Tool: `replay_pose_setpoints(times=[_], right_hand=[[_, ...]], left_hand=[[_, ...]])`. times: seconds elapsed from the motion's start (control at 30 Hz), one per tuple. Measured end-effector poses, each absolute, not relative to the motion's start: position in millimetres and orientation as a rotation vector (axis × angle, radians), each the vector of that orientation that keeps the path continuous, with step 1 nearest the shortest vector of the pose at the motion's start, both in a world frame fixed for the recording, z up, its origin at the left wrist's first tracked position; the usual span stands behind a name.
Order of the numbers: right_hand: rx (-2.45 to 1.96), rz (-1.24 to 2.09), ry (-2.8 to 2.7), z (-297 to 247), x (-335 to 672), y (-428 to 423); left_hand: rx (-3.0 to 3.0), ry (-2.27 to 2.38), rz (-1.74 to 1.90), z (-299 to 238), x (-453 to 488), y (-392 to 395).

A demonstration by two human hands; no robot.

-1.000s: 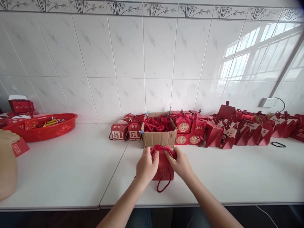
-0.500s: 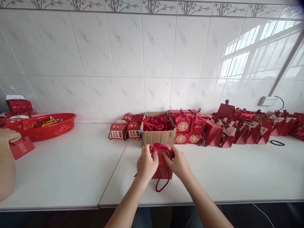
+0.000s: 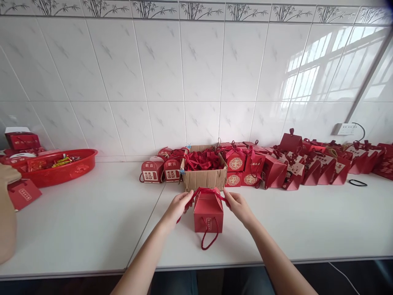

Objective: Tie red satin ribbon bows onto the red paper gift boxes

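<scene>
A small red gift box (image 3: 208, 214) stands upright on the white table (image 3: 92, 221) in front of me, a red cord handle hanging down its front. A red ribbon (image 3: 206, 191) runs across its peaked top. My left hand (image 3: 179, 205) pinches the ribbon's left end and my right hand (image 3: 237, 206) pinches its right end, each pulled out to its side of the box.
A cardboard box of red ribbons (image 3: 205, 169) sits just behind. Rows of red gift boxes (image 3: 294, 164) line the tiled wall to the right, two more (image 3: 159, 169) to the left. A red tray (image 3: 52, 164) and another person's arm (image 3: 7, 217) are at far left. A black hair band (image 3: 357, 182) lies at right.
My hands were close together over the box's top. They have moved apart, drawing the ribbon ends out sideways and uncovering the box.
</scene>
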State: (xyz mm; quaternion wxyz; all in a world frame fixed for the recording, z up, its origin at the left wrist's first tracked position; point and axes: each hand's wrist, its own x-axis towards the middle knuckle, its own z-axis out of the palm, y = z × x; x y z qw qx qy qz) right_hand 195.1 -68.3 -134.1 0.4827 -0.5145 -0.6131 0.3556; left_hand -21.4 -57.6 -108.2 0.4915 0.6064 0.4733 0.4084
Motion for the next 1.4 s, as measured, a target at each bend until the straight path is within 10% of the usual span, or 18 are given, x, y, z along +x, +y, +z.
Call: replay_pose_setpoints(times=[0.9,1.4], right_hand=[[-1.702,0.383,-1.649,-171,252,-67],[-1.413,0.969,-1.456,-166,268,-77]], left_hand=[[1.898,1.573,0.926,-139,-85,-43],[1.726,1.503,0.742,-125,-109,-56]])
